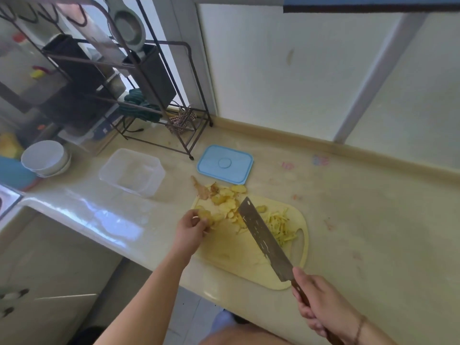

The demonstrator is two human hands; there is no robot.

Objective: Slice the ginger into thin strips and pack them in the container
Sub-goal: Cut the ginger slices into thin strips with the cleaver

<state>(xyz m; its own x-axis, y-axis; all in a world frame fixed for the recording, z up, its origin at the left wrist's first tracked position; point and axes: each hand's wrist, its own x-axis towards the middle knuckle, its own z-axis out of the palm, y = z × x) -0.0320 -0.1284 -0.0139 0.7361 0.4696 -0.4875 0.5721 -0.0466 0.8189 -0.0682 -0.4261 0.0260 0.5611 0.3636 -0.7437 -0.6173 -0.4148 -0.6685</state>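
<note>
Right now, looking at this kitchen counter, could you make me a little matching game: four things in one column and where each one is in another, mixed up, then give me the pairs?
Things:
1. cleaver
2. blue lid
3. clear container
4. ginger strips

Places:
A. on the counter, left of the lid, nothing visible inside
B. piled on the cutting board, right of the blade
C. held by its handle in the right hand
D. flat on the counter beyond the board

Pairs: 1-C, 2-D, 3-A, 4-B
</note>
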